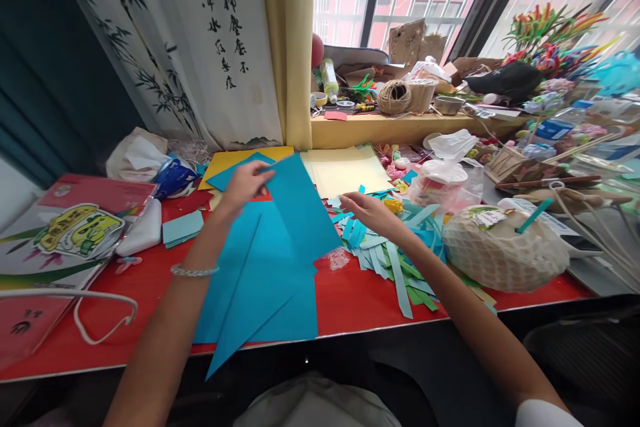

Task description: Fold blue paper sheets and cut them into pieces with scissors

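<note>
My left hand, a beaded bracelet on its wrist, pinches the upper left edge of a blue sheet of paper. This sheet is raised and tilted over other blue sheets, which overlap near the table's front edge. A pointed corner of one hangs past the edge. My right hand is to the right of the raised sheet, apart from it, with its fingers loosely stretched and nothing visible in them. Below and beside it lies a heap of cut blue and green paper strips.
Cream sheets and a yellow sheet lie at the back. Light teal paper pieces sit left, near a printed bag. A netted coconut with a straw stands right. Craft supplies and twine crowd the windowsill.
</note>
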